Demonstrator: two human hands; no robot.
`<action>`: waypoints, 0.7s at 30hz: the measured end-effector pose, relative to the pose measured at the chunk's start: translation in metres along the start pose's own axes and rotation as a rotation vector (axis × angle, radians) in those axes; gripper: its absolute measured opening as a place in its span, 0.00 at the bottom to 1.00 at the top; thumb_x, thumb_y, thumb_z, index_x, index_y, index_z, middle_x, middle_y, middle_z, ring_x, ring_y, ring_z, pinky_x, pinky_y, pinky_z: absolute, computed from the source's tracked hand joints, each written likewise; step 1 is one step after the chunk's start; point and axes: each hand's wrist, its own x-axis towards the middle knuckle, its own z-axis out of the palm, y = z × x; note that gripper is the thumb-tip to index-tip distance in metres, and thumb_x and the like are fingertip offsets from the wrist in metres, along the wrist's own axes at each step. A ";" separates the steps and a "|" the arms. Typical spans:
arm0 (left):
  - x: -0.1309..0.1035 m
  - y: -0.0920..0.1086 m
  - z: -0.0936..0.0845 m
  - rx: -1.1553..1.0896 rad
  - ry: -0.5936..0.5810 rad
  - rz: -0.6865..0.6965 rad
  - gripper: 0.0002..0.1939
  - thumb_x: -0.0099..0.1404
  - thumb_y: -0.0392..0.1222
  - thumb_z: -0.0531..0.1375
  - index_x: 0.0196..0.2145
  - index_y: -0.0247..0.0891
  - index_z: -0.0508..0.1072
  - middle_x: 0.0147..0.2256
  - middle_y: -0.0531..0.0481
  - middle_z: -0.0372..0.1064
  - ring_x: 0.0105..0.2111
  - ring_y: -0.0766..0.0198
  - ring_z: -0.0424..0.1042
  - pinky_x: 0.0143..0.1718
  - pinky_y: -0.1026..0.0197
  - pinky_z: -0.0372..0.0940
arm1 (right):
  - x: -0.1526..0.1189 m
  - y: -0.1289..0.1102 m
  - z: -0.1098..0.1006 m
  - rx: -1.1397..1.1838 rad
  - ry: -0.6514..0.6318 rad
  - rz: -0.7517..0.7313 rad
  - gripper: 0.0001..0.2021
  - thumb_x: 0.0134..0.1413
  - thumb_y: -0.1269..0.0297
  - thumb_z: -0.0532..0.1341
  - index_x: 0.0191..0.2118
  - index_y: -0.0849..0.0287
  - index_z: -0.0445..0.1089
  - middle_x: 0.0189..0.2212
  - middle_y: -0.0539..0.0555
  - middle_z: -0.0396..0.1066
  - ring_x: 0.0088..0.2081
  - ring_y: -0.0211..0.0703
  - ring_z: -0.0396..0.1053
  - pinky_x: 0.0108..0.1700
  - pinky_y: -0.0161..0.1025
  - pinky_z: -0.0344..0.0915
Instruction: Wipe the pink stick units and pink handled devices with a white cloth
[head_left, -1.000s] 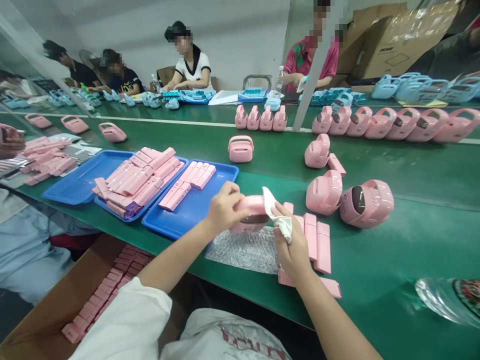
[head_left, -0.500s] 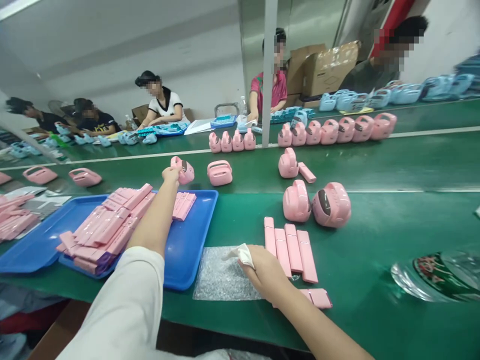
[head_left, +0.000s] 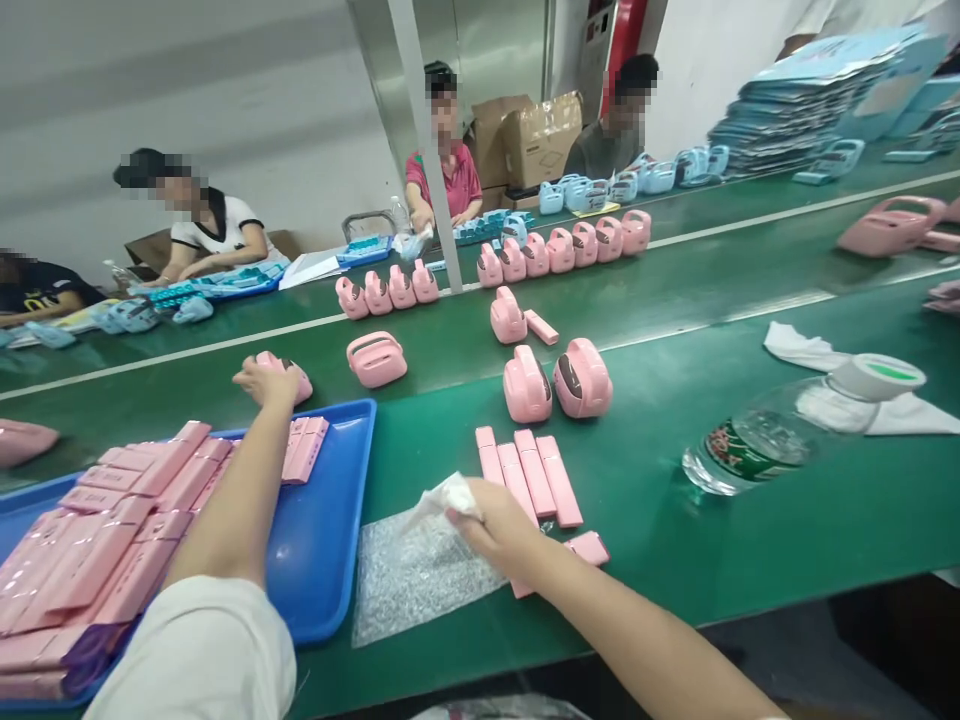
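Note:
My left hand (head_left: 265,382) reaches over the blue tray to a pink handled device (head_left: 301,384) with a dark front panel. Its fingers are closed at the device's left side and cover much of it. In my right hand (head_left: 499,525) a crumpled white cloth (head_left: 450,496) is pinched, just above a sheet of bubble wrap (head_left: 409,590). Several slim pink bars (head_left: 534,475) lie side by side past that hand, and another pink bar (head_left: 589,547) lies partly behind the wrist. Two pink handled devices (head_left: 527,385) stand beyond them.
A blue tray (head_left: 315,560) holds heaped pink bars (head_left: 97,545). To the right are a leaning clear bottle (head_left: 757,450) and white cloth (head_left: 799,348). Rows of pink devices (head_left: 561,250) line the bench's far part. Several co-workers sit opposite, near blue devices (head_left: 660,177) and a post (head_left: 435,150).
The view has swung right, bringing more of the bottle and a stack of blue sheets into sight. My left hand now covers more of the pink device; my right hand still grips the cloth.

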 end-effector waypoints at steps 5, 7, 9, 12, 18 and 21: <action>-0.103 0.059 -0.003 -0.089 -0.417 0.482 0.12 0.61 0.39 0.56 0.43 0.35 0.70 0.44 0.43 0.70 0.48 0.55 0.67 0.53 0.53 0.60 | 0.008 -0.002 -0.022 0.269 0.368 0.187 0.26 0.60 0.42 0.50 0.30 0.61 0.68 0.20 0.50 0.66 0.21 0.36 0.62 0.24 0.34 0.62; -0.172 0.081 -0.003 -0.132 -0.609 0.689 0.09 0.58 0.46 0.61 0.35 0.42 0.73 0.36 0.51 0.73 0.39 0.60 0.71 0.43 0.60 0.65 | 0.011 0.000 -0.028 0.423 0.597 0.283 0.26 0.51 0.38 0.57 0.30 0.61 0.69 0.20 0.50 0.67 0.22 0.37 0.65 0.25 0.34 0.64; -0.239 0.101 -0.001 -0.157 -0.843 1.063 0.18 0.58 0.55 0.60 0.41 0.43 0.73 0.34 0.48 0.74 0.35 0.57 0.72 0.33 0.58 0.67 | 0.013 0.002 -0.030 0.525 0.729 0.334 0.27 0.43 0.37 0.63 0.30 0.61 0.70 0.20 0.49 0.67 0.23 0.37 0.66 0.26 0.34 0.65; -0.305 0.121 0.005 -0.125 -0.917 1.363 0.37 0.59 0.60 0.57 0.58 0.31 0.61 0.35 0.38 0.72 0.30 0.50 0.72 0.23 0.54 0.64 | 0.013 0.004 -0.030 0.538 0.748 0.345 0.26 0.41 0.40 0.66 0.31 0.62 0.70 0.23 0.49 0.69 0.25 0.37 0.68 0.28 0.33 0.66; -0.289 0.125 -0.019 -0.105 -1.087 1.131 0.33 0.62 0.48 0.54 0.63 0.44 0.55 0.39 0.41 0.74 0.30 0.51 0.75 0.20 0.58 0.62 | 0.012 -0.002 -0.036 0.542 0.800 0.291 0.24 0.39 0.43 0.68 0.31 0.61 0.68 0.22 0.47 0.67 0.23 0.36 0.66 0.24 0.33 0.65; -0.232 0.101 -0.048 -0.281 -1.195 0.925 0.22 0.61 0.45 0.55 0.54 0.50 0.69 0.45 0.50 0.75 0.38 0.55 0.76 0.34 0.59 0.68 | 0.016 -0.004 -0.045 0.632 0.907 0.271 0.23 0.38 0.46 0.70 0.31 0.59 0.65 0.20 0.44 0.64 0.22 0.34 0.65 0.24 0.32 0.64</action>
